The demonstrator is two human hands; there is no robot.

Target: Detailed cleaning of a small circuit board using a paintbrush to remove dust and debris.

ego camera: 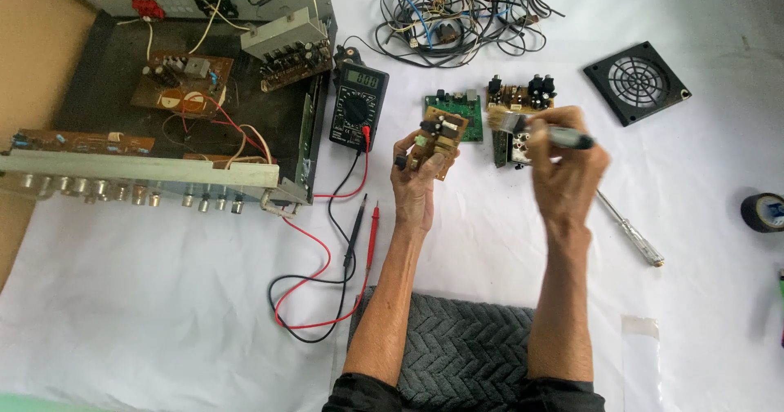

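My left hand (415,175) holds a small tan circuit board (439,134) upright above the white sheet, fingers around its lower edge. My right hand (565,167) grips a small paintbrush (539,129) by its dark handle. The brush's pale bristles point left and sit just right of the held board, a short gap away. A green circuit board (456,104) and another tan board with black sockets (519,95) lie on the sheet behind my hands.
An opened amplifier chassis (163,102) with boards and wires fills the left. A digital multimeter (358,106) with red and black probes (363,232) lies beside it. A cable tangle (457,12), black fan grille (637,81), screwdriver (629,228) and tape roll (763,212) lie around.
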